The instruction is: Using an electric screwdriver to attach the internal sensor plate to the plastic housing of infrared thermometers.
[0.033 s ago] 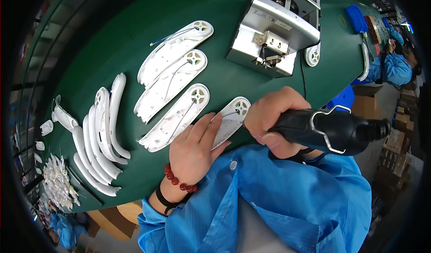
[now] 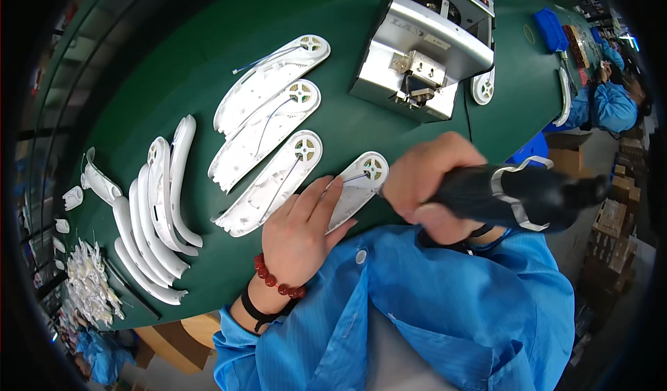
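My left hand (image 2: 300, 235), with a red bead bracelet at the wrist, holds a white curved plastic shell (image 2: 358, 191) against the table. Its fingers lie across the shell and its thumb is at the near edge. That shell has a round spoked end and a dark wire; its lower part is hidden under the hand. My right hand (image 2: 436, 186) is closed round a black electric screwdriver (image 2: 479, 195) with a metal hanging loop. The tool slants down toward the shell's round end, its tip hidden by the hand. Beside my left hand lies a similar open shell (image 2: 274, 186).
Two more wired shells (image 2: 260, 123) lie beyond it. At the left are several curved white covers (image 2: 142, 224) and a heap of small bagged parts (image 2: 90, 283). A silver machine (image 2: 424, 51) stands at the back. A co-worker in blue (image 2: 615, 106) sits at the far right.
My right hand and the screwdriver have shifted slightly to the right and look blurred. The left hand and the shell under it stay in place.
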Demonstrator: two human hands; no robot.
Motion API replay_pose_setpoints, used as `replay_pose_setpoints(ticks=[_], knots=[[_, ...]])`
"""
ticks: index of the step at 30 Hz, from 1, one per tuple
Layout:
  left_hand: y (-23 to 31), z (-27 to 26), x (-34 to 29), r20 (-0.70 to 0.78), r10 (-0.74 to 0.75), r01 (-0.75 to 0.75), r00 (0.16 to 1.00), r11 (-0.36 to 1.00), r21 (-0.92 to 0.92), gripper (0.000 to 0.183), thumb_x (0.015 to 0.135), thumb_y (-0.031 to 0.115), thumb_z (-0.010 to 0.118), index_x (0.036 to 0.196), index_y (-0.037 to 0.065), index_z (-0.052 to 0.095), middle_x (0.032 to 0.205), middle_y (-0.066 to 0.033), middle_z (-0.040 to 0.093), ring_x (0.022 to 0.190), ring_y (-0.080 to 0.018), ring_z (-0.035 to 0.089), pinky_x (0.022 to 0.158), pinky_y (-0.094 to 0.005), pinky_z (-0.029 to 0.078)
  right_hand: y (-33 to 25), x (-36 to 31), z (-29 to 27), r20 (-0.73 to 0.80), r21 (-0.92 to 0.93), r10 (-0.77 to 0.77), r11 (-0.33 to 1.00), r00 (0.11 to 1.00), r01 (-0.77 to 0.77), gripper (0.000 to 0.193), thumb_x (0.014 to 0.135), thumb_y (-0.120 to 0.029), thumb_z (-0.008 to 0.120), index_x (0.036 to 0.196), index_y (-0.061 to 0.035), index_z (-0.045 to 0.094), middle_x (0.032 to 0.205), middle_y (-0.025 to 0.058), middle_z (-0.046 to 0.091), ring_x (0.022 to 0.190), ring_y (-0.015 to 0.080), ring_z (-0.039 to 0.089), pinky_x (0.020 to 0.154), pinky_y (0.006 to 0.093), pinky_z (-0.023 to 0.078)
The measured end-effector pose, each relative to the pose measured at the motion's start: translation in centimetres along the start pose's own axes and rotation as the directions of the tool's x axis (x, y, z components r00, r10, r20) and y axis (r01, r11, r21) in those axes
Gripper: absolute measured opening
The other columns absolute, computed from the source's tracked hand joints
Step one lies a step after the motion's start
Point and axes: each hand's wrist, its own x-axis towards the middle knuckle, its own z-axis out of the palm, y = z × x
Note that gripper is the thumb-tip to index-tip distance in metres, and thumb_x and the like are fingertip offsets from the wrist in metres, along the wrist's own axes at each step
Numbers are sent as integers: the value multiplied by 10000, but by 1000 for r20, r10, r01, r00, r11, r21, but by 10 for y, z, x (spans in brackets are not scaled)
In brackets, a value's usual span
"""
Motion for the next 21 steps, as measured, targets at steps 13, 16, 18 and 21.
replay_pose_setpoints(ticks=[13,16,18,21], knots=[[-2,2,4,-43,-4,3,999,1000,-22,569,650,229,811,1166,67,637,1130,-66,638,866,-243,657,710,-340,544,-14,59,-61,-339,0,-299,948,892,318,99,916,-73,518,965,2,479,666,102,553,555,171,525,537,328,468],[-2,2,4,-45,-3,3,999,1000,-18,571,646,232,814,1164,66,638,1128,-66,638,863,-244,656,705,-338,543,-10,60,-59,-334,-36,-325,942,885,333,102,914,-73,528,964,4,482,658,98,559,556,165,536,537,321,472],[-2,2,4,-44,-3,2,999,1000,-17,573,645,233,814,1165,67,638,1128,-65,638,863,-244,656,705,-337,542,-10,61,-60,-317,-63,-331,942,889,329,107,915,-75,531,970,4,482,656,95,564,558,161,542,540,317,474],[-2,3,3,-49,2,-3,999,1000,-14,573,645,232,814,1167,71,640,1128,-61,637,864,-242,657,705,-336,543,-12,62,-60,-287,-46,-314,948,905,315,102,913,-59,542,963,9,485,658,91,571,565,153,555,539,302,474]])
